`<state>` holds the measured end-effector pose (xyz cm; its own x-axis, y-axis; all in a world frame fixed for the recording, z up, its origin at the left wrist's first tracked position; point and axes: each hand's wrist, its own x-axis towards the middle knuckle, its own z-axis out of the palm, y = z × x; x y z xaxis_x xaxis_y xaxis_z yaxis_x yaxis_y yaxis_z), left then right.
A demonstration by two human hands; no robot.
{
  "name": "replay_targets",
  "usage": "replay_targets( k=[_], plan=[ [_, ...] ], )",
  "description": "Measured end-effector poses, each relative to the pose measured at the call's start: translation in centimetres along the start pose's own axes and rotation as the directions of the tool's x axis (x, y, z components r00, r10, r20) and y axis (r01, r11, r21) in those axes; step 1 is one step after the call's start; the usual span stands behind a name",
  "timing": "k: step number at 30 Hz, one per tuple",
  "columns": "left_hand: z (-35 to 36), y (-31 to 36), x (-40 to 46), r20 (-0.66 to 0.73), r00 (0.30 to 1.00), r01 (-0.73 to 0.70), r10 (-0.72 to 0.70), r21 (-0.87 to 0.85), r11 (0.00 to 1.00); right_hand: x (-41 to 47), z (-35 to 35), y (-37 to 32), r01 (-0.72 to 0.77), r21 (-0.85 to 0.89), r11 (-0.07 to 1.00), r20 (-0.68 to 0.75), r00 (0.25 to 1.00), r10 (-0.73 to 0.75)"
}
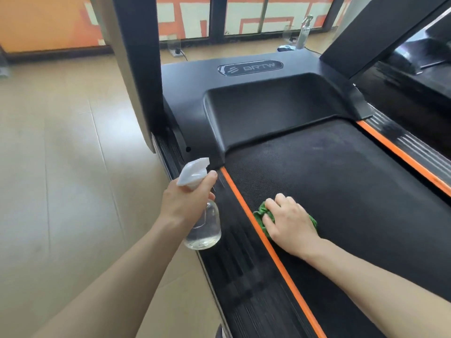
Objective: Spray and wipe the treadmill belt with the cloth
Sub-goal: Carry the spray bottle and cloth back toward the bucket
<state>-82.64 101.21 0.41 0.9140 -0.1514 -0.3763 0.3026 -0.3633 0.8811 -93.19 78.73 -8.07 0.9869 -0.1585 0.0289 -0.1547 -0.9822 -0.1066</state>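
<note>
Two hands busy: my left hand [185, 203] grips the spray bottle [202, 225] over the side rail [234, 252]; my right hand [290, 223] presses the green cloth [261, 218] on the belt [341, 191], beside the orange strip [244, 203].

Both forearms are bare up from each grip to the frame's lower edge, with no sleeve showing. The left hand [181, 203] and the right hand [290, 224] wear no glove, ring, watch or band.
</note>
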Motion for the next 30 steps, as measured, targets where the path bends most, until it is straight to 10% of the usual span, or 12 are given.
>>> replay_targets(
  k=[5,8,12,14,20,24,30],
  plan=[
    [-6.1,-1.3,-4.6,0.037,0.999,0.036,-0.033,-0.082,0.996,-3.6,-5.3,-0.1,-0.125,-0.031,0.992,0.457,0.881,0.125],
    [-9.4,-0.2,-7.2,0.031,0.999,-0.005,0.01,-0.14,0.99,-0.8,-11.2,-4.2,-0.335,0.332,0.882,0.48,0.865,0.148],
    [-13.6,2.1,-9.9,0.085,0.996,-0.003,0.022,-0.217,0.976,2.0,-17.0,-13.8,-0.555,0.831,0.018,0.532,0.786,-0.316],
    [-15.9,3.1,-11.0,0.118,0.993,0.026,0.009,-0.29,0.957,2.3,-18.1,-18.0,-0.617,0.777,-0.122,0.507,0.729,-0.459],
    [-20.5,4.0,-13.4,0.25,0.967,0.002,0.048,-0.197,0.98,0.9,-18.6,-25.1,-0.714,0.662,-0.23,0.518,0.657,-0.548],
    [-21.7,2.1,-13.9,0.082,0.996,-0.015,0.025,-0.117,0.993,0.5,-17.7,-27.1,-0.735,0.62,-0.275,0.59,0.667,-0.455],
    [-24.2,0.8,-14.2,-0.122,0.992,-0.029,0.025,-0.031,0.999,0.1,-16.1,-29.3,-0.666,0.746,0.007,0.648,0.723,-0.241]
  ],
)
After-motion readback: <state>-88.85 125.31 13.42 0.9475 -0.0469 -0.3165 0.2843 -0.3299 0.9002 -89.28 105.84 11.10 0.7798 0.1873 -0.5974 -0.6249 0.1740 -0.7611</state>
